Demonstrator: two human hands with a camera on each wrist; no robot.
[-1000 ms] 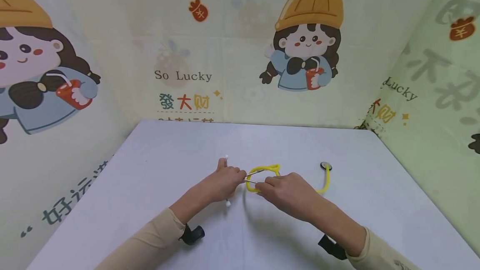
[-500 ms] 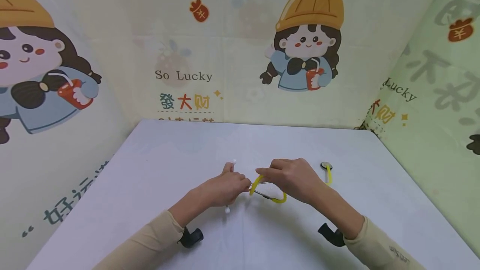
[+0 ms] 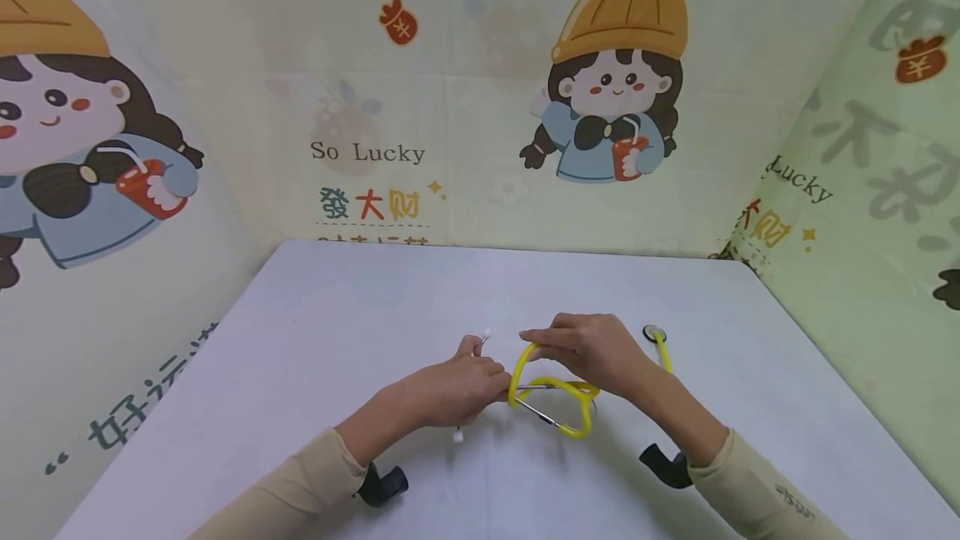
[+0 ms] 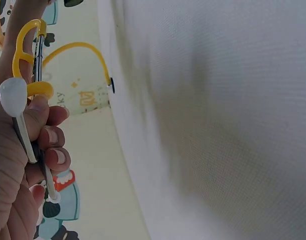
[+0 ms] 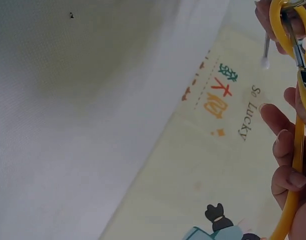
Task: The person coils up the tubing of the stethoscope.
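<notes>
A yellow stethoscope [image 3: 557,387] is held above the white table [image 3: 337,332]. My left hand [image 3: 495,382] grips its metal ear tubes, with one white eartip [image 3: 485,332] sticking out above the fist and another [image 3: 457,437] below. In the left wrist view the fingers [image 4: 48,150] curl round the tubes under an eartip [image 4: 13,95]. My right hand [image 3: 536,340] pinches the yellow tubing [image 5: 293,200], which bends into a loop between the hands. The chest piece [image 3: 654,332] lies on the table just right of that hand.
Printed cartoon cloth walls [image 3: 420,107] close the table at the back and on both sides. Black wrist mounts [image 3: 382,483] sit on both forearms. Bare table surface [image 4: 218,125] stretches near and to the left.
My right hand has lifted from low over the tubing and swung the yellow loop down towards me. My left hand has drifted slightly right, still gripping the ear tubes.
</notes>
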